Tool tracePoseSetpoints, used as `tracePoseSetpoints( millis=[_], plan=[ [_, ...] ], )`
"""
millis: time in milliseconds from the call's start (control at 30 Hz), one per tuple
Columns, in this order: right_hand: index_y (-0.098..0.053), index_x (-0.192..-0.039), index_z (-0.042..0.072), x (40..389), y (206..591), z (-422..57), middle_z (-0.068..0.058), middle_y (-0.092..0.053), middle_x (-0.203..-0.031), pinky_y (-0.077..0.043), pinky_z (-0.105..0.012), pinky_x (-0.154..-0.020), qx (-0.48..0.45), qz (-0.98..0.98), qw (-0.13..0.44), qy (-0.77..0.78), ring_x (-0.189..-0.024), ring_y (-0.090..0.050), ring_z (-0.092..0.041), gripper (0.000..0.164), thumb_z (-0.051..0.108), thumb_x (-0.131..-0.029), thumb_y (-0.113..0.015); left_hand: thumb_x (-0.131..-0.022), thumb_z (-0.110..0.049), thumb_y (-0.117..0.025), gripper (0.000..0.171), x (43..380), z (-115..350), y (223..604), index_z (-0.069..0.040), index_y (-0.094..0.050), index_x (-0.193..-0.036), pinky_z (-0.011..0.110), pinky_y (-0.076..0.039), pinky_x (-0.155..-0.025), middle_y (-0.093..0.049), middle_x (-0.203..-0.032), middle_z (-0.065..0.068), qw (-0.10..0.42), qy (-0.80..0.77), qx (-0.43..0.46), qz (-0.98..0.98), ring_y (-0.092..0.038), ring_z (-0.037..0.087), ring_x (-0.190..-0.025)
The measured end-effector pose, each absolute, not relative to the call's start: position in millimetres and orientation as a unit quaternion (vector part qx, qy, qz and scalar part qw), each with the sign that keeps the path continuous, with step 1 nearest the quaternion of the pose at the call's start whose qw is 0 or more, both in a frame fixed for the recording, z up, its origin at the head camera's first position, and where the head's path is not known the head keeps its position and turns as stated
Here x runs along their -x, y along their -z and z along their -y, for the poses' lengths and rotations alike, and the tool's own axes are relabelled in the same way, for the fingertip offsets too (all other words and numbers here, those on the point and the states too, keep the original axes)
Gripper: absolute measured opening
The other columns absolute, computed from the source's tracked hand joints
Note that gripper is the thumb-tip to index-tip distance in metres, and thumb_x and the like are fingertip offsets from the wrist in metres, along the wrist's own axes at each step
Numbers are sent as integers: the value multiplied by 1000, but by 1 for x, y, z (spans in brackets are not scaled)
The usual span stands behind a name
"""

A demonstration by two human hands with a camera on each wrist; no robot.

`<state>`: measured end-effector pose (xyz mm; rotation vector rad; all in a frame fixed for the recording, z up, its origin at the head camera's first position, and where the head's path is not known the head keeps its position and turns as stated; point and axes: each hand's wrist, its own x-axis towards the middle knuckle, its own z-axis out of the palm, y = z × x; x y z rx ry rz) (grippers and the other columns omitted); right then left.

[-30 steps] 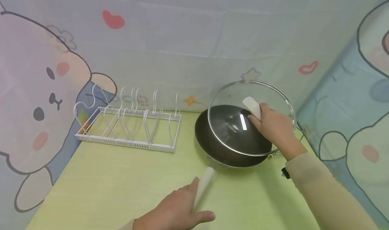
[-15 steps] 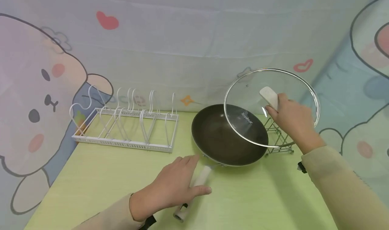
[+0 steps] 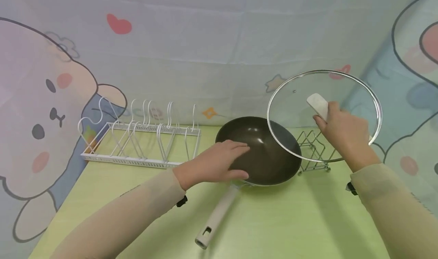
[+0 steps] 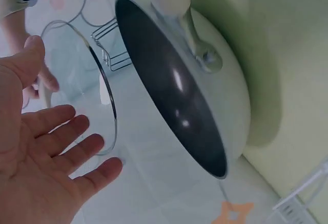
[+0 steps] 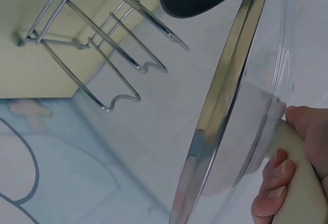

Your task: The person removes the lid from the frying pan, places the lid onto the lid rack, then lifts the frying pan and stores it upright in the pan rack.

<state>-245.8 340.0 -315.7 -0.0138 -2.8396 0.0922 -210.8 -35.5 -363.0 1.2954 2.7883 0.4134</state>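
Observation:
My right hand [image 3: 347, 131] grips the pale knob of a clear glass lid [image 3: 294, 131] with a metal rim. The lid is up in the air, tilted, to the right of the frying pan and partly overlapping it in the head view. The dark-lined frying pan [image 3: 267, 156] rests on the table, its pale handle [image 3: 218, 217] pointing toward me. Above the pan's left side, my left hand [image 3: 219, 162] has its fingers extended and holds nothing. In the left wrist view the left palm [image 4: 36, 172] is apart from the pan's rim.
A white dish rack [image 3: 137, 161] with upright hoops stands at the left rear of the green table [image 3: 267, 221]. Behind the lid, a small metal wire rack [image 3: 313, 167] stands right of the pan. A cartoon-printed cloth [image 3: 191, 42] covers the walls.
The lid in my right hand has moved right and up, away from over the pan. My left hand has left the area of the handle and moved forward over the pan.

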Motion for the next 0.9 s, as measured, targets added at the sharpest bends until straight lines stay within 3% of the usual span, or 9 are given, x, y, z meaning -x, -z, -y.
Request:
tracePoseSetpoints(
  millis=[167,333,900],
  plan=[
    [-43,-117,-5,246,312,-347,-25,-58,-79,-40,-51,-45,30,985,166,-30,-58,-56,-42,58,52,-111,-48,-100,-64,-65,88,231,-6,350,-12,-39,-166,47,-32,-132,-36,-175,4,12,-57,-432,-900,-34,27,-163],
    [-42,-122,-8,245,305,-351,-31,-58,-84,-41,-54,-48,53,983,174,-28,-60,-57,-47,59,50,-112,-45,-101,-71,-59,93,240,-48,349,-17,-30,-170,48,-26,-134,-27,-179,0,15,11,-437,-899,-26,25,-166],
    [-39,-127,-9,254,302,-360,-38,-54,-98,-47,-64,-61,106,982,153,-14,-77,-62,-58,47,34,-112,-52,-100,-78,-49,96,228,-119,367,-23,-18,-173,42,-31,-133,-18,-180,-7,16,161,-436,-885,-28,18,-165]
  ],
)
